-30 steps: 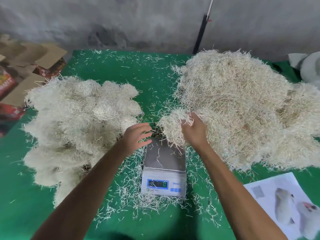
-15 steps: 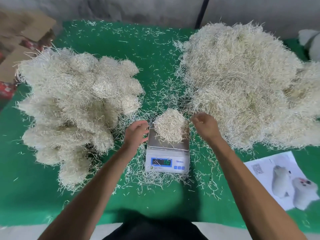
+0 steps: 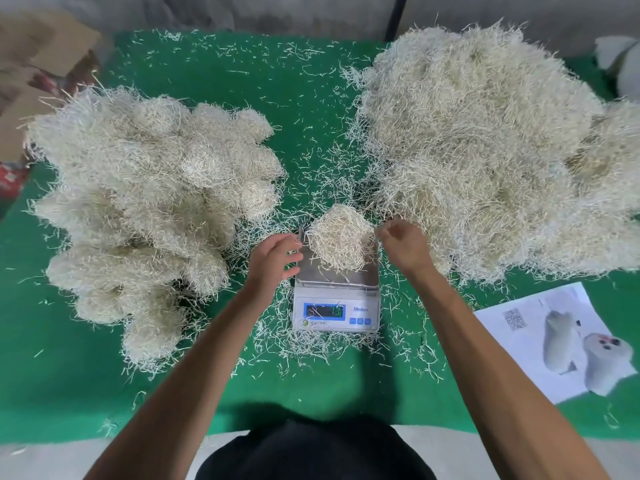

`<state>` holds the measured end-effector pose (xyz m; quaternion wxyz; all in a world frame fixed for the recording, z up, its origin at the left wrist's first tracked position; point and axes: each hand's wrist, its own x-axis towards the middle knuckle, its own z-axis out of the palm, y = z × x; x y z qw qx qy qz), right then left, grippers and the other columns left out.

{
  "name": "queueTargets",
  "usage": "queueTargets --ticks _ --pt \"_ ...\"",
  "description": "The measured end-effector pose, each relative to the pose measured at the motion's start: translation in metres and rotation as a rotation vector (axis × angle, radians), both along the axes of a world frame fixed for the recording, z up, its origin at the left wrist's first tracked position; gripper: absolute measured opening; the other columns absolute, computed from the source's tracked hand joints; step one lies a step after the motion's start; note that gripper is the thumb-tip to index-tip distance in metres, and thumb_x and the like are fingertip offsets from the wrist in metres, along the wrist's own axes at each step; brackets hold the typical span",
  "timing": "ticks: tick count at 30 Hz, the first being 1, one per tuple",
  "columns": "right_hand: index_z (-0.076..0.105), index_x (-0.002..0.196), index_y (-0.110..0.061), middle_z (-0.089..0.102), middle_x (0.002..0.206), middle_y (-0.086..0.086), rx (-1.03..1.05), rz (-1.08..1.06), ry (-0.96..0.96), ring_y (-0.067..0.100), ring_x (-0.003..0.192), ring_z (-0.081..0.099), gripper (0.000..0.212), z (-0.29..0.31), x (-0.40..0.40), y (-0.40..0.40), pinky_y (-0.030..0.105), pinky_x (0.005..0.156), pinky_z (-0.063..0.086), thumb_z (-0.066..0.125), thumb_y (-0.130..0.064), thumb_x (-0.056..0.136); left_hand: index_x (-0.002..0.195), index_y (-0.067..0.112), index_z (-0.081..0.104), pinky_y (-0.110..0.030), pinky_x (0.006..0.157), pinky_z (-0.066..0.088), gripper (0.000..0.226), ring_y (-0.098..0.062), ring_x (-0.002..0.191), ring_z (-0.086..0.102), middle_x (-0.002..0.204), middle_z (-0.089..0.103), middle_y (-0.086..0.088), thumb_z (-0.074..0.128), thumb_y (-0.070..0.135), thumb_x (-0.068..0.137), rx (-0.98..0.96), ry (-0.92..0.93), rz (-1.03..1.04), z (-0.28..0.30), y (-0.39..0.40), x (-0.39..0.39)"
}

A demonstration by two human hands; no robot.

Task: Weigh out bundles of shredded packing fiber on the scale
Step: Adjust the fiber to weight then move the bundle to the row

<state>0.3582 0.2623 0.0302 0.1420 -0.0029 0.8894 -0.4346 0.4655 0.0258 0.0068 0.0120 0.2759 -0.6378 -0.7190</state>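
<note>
Green felt covers the worktop [image 3: 311, 98], and pale shredded fiber lies scattered across it in loose strands. A small bundle of fiber [image 3: 341, 239] sits on the steel pan of a white digital scale [image 3: 336, 306] at the middle of the worktop; the bundle overhangs the pan's far edge, and the lit display faces the person, its digits too blurred to read.

The left hand [image 3: 273, 259] hovers just left of the bundle, over the pan's left edge. Its grip is apart: the fingers are spread and gently bent, the thumb below them, and nothing is held. Whether the fingertips brush the bundle's strands cannot be told.

The right hand [image 3: 403, 245] sits just right of the bundle, at the pan's far right corner. Its grip is drawn together, fingers curled in toward the thumb. A few thin strands stick out near the fingertips, but whether they are actually pinched cannot be told.

To the left lies a heap of rounded fiber bundles [image 3: 145, 202], packed close together. To the right spreads a much larger loose fiber mass [image 3: 485, 150], its near edge just beside the right hand. A printed sheet [image 3: 530, 323] showing white fluffy figures lies at the near right of the worktop. Cardboard [image 3: 41, 64] lies off the far left corner.
</note>
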Motion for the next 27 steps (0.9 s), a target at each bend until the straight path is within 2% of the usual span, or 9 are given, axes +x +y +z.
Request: queueTargets --ticks 6,9,12,15,19,22,24,25,27 --pt "0.055 0.132 -0.006 0.063 0.127 0.011 0.027 -0.003 0.011 0.021 0.105 0.061 0.038 -0.003 -0.002 -0.007 0.028 0.079 0.052 0.056 -0.033 0.106 0.122 0.011 0.064 -0.034 0.077 0.062 0.024 -0.023 0.098 0.073 0.110 0.073 -0.008 0.058 0.020 0.101 0.023 -0.041 0.070 -0.004 -0.004 0.000" --pt "0.052 0.139 -0.006 0.061 0.134 0.012 0.032 -0.013 0.005 0.027 0.118 0.060 0.045 -0.005 -0.004 -0.011 0.041 0.096 0.053 0.057 -0.036 0.105 0.120 0.013 0.064 -0.034 0.077 0.062 0.022 -0.022 0.097 0.073 0.111 0.072 -0.007 0.058 0.020 0.101 0.029 -0.038 0.077 -0.005 -0.007 0.001" --pt "0.048 0.142 -0.007 0.061 0.134 0.009 0.010 -0.017 -0.001 0.028 0.117 0.062 0.048 -0.004 -0.007 -0.017 0.036 0.090 0.051 0.058 -0.037 0.105 0.121 0.012 0.064 -0.035 0.078 0.062 0.023 -0.020 0.095 0.073 0.112 0.072 -0.008 0.058 0.021 0.101 0.019 -0.049 0.089 -0.005 -0.007 0.002" --pt "0.048 0.146 -0.007 0.058 0.142 0.011 0.031 0.009 0.021 0.030 0.125 0.060 0.054 -0.005 -0.010 -0.023 0.042 0.100 0.050 0.055 -0.043 0.105 0.118 0.016 0.063 -0.037 0.075 0.062 0.021 -0.020 0.094 0.073 0.118 0.069 -0.010 0.058 0.026 0.101 0.058 -0.063 0.095 -0.004 -0.007 0.004" --pt "0.048 0.147 -0.011 0.060 0.140 0.011 -0.065 0.054 -0.008 0.030 0.125 0.062 0.063 -0.006 -0.006 -0.042 0.040 0.093 0.056 0.045 -0.058 0.105 0.131 0.026 0.049 -0.057 0.075 0.060 0.034 -0.039 0.106 0.065 0.127 0.054 -0.014 0.055 0.040 0.101 0.303 -0.156 0.062 -0.003 0.005 0.001" --pt "0.042 0.151 -0.013 0.060 0.133 0.003 -0.226 0.164 -0.143 0.019 0.120 0.059 0.089 -0.013 0.017 -0.070 0.045 0.105 0.048 0.041 -0.079 0.093 0.124 0.025 0.055 -0.065 0.079 0.056 0.040 -0.042 0.108 0.064 0.124 0.060 -0.018 0.050 0.056 0.099 0.487 -0.235 0.047 0.005 0.019 -0.009" --pt "0.057 0.137 -0.019 0.067 0.120 0.000 -0.303 0.232 -0.139 0.010 0.110 0.060 0.068 -0.023 0.035 -0.092 0.040 0.102 0.050 0.042 -0.072 0.098 0.109 0.018 0.074 -0.063 0.079 0.056 0.063 -0.038 0.101 0.070 0.110 0.073 -0.019 0.043 0.071 0.093 0.681 -0.235 0.080 0.010 0.015 -0.017" --pt "0.065 0.118 -0.019 0.067 0.101 -0.001 -0.336 0.258 -0.120 0.005 0.093 0.060 0.054 -0.025 0.043 -0.103 0.034 0.091 0.053 0.044 -0.067 0.101 0.101 0.015 0.078 -0.058 0.078 0.058 0.071 -0.037 0.095 0.072 0.103 0.074 -0.019 0.039 0.074 0.093 0.725 -0.242 0.106 0.014 0.008 -0.021" --pt "0.062 0.085 -0.022 0.056 0.076 -0.005 -0.383 0.279 -0.027 0.006 0.070 0.051 0.048 -0.021 0.056 -0.126 0.025 0.070 0.047 0.047 -0.064 0.103 0.105 0.007 0.073 -0.050 0.079 0.059 0.064 -0.036 0.093 0.072 0.101 0.072 -0.023 0.043 0.062 0.098 0.592 -0.194 0.140 0.026 -0.011 -0.027"
